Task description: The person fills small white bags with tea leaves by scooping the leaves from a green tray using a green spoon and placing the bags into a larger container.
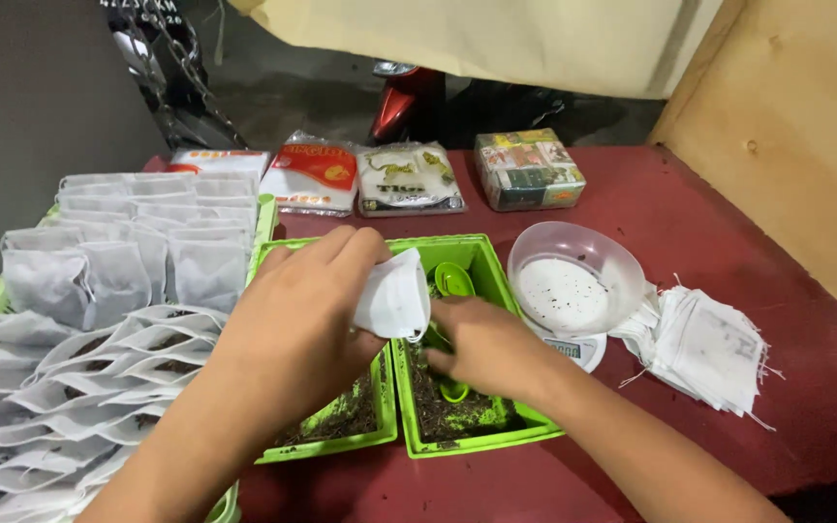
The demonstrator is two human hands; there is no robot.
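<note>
The head camera looks down on a dark red table [690,232] at which a person works with both bare hands. The left hand [297,320] is closed around a small white paper filter bag [394,295], gripping it between thumb and fingers and holding it above the seam where two bright green plastic trays meet. The right hand [481,344] reaches down into the right green tray [477,257], its fingers curled about a small green plastic scoop [453,390] that rests in the dark loose tea [438,412] on the tray floor; the grasp is partly hidden by the fingers. A second green scoop [452,279] lies further back in the same tray. The left green tray [326,447] also holds a layer of the dark leaf, most of it covered by the left forearm.

Just right of the trays stands a clear plastic bowl [573,281] on a small white kitchen scale [578,351], with dark specks in the bowl. Beside it lies a loose stack of empty white filter bags with strings [704,349]. On the left, rows of filled white bags [108,291] cover another green tray. Along the back edge of the table lie three flat sealed packets [356,174] and a colourful wrapped box [528,169].
</note>
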